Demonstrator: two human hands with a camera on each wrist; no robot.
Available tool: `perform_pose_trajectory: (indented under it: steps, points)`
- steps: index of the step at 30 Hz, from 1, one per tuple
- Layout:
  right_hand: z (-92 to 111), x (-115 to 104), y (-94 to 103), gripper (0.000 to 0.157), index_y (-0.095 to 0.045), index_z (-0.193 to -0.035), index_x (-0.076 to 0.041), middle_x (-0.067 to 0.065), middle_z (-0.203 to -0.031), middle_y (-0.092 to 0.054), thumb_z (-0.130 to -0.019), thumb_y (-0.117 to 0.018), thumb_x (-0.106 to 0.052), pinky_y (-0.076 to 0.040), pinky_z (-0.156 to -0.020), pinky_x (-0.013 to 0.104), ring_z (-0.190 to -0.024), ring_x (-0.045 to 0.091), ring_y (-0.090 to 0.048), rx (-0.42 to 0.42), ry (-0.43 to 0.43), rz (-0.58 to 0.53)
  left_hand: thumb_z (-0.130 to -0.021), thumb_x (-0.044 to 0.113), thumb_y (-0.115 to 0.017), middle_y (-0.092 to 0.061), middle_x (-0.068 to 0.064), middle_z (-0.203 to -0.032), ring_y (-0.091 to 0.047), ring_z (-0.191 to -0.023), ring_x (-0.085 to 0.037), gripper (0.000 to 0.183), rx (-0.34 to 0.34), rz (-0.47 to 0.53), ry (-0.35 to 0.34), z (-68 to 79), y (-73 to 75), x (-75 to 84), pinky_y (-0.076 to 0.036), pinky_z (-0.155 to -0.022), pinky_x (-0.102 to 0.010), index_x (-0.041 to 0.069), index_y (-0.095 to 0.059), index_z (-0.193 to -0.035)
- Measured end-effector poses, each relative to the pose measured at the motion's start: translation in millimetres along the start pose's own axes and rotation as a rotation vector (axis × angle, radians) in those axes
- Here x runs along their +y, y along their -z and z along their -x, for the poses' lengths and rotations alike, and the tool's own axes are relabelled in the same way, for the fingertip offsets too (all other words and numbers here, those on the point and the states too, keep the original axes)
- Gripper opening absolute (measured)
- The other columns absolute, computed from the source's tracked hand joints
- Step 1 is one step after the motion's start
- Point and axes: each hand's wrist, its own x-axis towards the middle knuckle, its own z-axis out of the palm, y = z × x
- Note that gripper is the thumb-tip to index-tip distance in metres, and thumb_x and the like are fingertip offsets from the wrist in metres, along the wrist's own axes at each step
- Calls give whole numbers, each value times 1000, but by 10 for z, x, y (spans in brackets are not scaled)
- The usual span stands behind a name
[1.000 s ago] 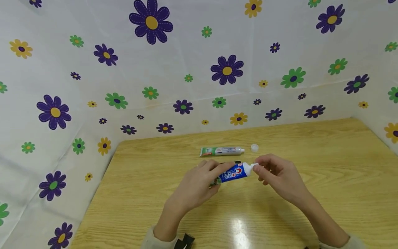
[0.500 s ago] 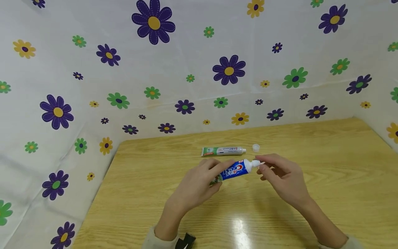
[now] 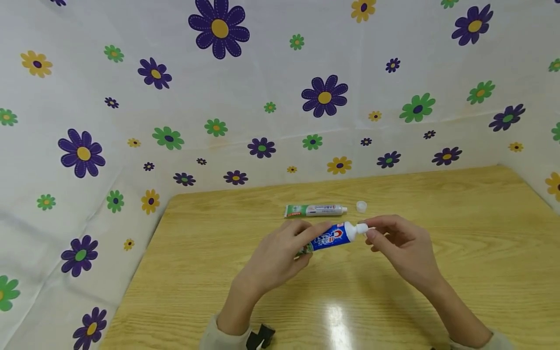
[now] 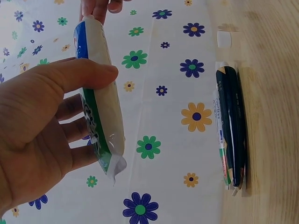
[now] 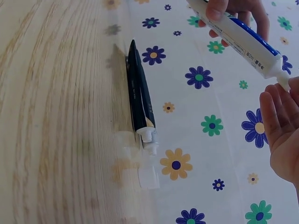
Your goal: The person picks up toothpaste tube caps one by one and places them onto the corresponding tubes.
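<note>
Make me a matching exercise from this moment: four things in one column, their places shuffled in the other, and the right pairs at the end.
Things
1. Blue tube
2. Dark tube
3. Loose white cap
4. Right hand

Places
A. At the white tip of the held tube
B. Gripped by the left hand
C. On the table, apart from the tubes
D. Lying alongside the green-and-silver tube

Pairs: 1-B, 2-D, 3-C, 4-A
</note>
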Motion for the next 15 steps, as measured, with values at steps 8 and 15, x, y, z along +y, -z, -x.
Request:
perform_pose_trajectory:
  steps: [8, 15]
  points:
    - [-28, -28, 43, 25, -69, -111, 6, -6, -91, -70, -89, -61, 16, -55, -64, 20, -75, 7, -65, -57, 50, 86, -85, 9, -77, -61, -3, -117, -57, -99, -15, 70, -11, 3, 4, 6, 13, 6, -53, -77, -26, 24, -49, -147]
    - [-40, -16, 65, 27, -70, -110, 8, -5, -100, -71, -87, -61, 19, -55, -65, 20, -78, 8, -66, -87, 91, 94, -85, 10, -78, -61, -4, -118, -58, -99, -16, 70, -19, -2, -9, 9, 33, 20, -53, -79, -27, 23, -49, -147]
